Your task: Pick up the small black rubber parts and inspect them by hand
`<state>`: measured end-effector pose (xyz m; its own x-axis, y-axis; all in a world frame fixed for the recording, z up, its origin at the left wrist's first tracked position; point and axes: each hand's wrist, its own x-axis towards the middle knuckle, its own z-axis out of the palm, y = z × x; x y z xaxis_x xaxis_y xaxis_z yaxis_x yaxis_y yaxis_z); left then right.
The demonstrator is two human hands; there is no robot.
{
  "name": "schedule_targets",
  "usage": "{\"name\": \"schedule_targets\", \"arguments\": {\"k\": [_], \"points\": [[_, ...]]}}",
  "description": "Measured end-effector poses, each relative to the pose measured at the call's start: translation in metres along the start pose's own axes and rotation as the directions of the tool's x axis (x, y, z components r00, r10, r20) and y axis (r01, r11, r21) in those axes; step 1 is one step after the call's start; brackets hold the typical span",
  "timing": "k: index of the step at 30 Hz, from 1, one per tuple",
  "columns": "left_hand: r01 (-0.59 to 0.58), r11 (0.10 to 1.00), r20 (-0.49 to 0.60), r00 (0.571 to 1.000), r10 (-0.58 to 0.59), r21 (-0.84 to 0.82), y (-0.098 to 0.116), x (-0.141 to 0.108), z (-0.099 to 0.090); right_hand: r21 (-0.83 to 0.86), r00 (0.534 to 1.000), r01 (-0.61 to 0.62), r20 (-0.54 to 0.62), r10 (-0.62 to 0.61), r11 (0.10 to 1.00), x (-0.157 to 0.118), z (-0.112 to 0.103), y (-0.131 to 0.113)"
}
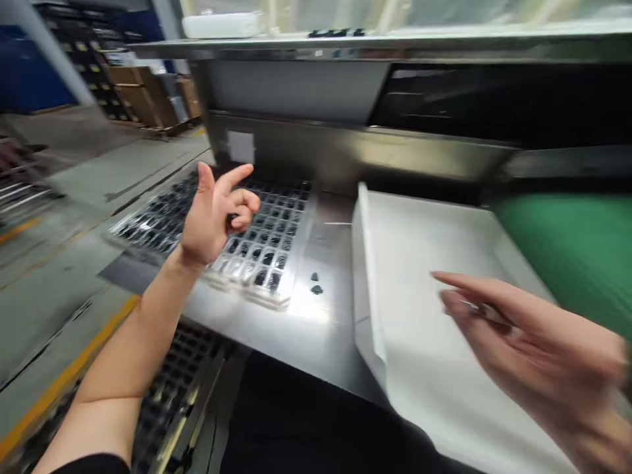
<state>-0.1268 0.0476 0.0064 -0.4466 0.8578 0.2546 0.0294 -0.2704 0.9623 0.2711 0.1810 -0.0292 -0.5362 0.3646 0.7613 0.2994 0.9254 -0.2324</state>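
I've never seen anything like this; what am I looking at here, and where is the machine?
There is no machine arm here: these are a person's own bare hands. The single picture comes from a camera worn on the head, looking forward and down. On the metal bench lies a clear tray, its small compartments mostly filled with dark pieces. Two loose bits lie beside it, and further right is an open white container. The left hand is over the tray, fingers partly curled; I can't tell whether it holds anything. The right hand, over the container, holds a shiny object too blurred to name.
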Motion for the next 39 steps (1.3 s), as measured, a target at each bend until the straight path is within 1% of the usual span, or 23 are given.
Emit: {"name": "schedule_targets", "arguments": {"k": [1,2,3,5,6,7,8,10,12,13,19,23,25,28,31,34,36,39], "points": [[0.055,0.993,0.11,0.993,-0.043,-0.109,-0.002,0.006,0.033,0.036,1.0,0.019,0.005,-0.019,0.999,-0.001,-0.001,-0.001],[0.119,0.975,0.223,0.972,-0.076,-0.187,-0.004,0.009,0.066,0.073,1.0,0.014,-0.004,-0.014,0.997,0.0,0.0,-0.003],[0.177,0.958,0.33,0.939,-0.096,-0.226,-0.008,0.011,0.098,0.104,1.0,0.002,-0.023,0.001,0.995,0.001,0.001,-0.004],[0.264,0.93,0.531,0.842,-0.094,-0.254,-0.015,0.011,0.152,0.138,0.998,-0.02,-0.058,0.029,0.99,0.003,0.003,-0.005],[0.289,0.922,0.607,0.791,-0.078,-0.259,-0.019,0.009,0.173,0.152,0.997,-0.021,-0.068,0.032,0.988,0.004,0.004,-0.006],[0.306,0.915,0.665,0.745,-0.059,-0.262,-0.022,0.008,0.19,0.169,0.997,-0.017,-0.069,0.029,0.986,0.004,0.004,-0.006],[0.319,0.911,0.706,0.707,-0.046,-0.261,-0.025,0.006,0.203,0.187,0.997,-0.009,-0.073,0.023,0.982,0.004,0.004,-0.006],[0.341,0.906,0.752,0.658,-0.04,-0.25,-0.03,0.004,0.22,0.215,0.997,0.006,-0.078,0.011,0.977,0.004,0.004,-0.005],[0.362,0.902,0.77,0.636,-0.053,-0.237,-0.033,0.001,0.227,0.205,0.996,0.012,-0.084,0.006,0.979,0.003,0.003,-0.003],[0.371,0.899,0.77,0.635,-0.062,-0.234,-0.034,0.0,0.228,0.185,0.996,0.012,-0.086,0.005,0.983,0.002,0.002,-0.002],[0.389,0.887,0.754,0.653,-0.074,-0.25,-0.041,-0.011,0.234,0.035,0.999,-0.031,-0.025,0.032,0.999,0.002,-0.001,-0.003],[0.355,0.892,0.714,0.698,-0.052,-0.282,-0.05,-0.015,0.236,-0.041,0.999,-0.043,0.001,0.044,0.998,0.003,-0.002,-0.005],[0.331,0.893,0.698,0.716,-0.027,-0.305,-0.056,-0.016,0.234,-0.048,0.999,-0.046,0.023,0.047,0.998,0.003,-0.003,-0.005],[0.303,0.903,0.686,0.728,-0.012,-0.305,-0.064,-0.015,0.232,-0.047,0.998,-0.06,0.028,0.062,0.997,0.003,-0.004,-0.005],[0.277,0.912,0.639,0.769,-0.022,-0.303,-0.068,-0.016,0.232,-0.044,0.998,-0.062,0.02,0.063,0.997,0.004,-0.006,-0.006],[0.29,0.896,0.586,0.809,-0.042,-0.336,-0.067,-0.016,0.233,-0.034,0.998,-0.053,0.027,0.054,0.998,0.006,-0.008,-0.007],[0.313,0.871,0.572,0.819,-0.045,-0.378,-0.067,-0.016,0.233,-0.01,0.998,-0.053,0.022,0.054,0.999,0.008,-0.01,-0.008],[0.357,0.822,0.568,0.821,-0.051,-0.443,-0.066,-0.016,0.233,0.048,0.997,-0.079,0.008,0.079,0.996,0.01,-0.012,-0.009]]}}
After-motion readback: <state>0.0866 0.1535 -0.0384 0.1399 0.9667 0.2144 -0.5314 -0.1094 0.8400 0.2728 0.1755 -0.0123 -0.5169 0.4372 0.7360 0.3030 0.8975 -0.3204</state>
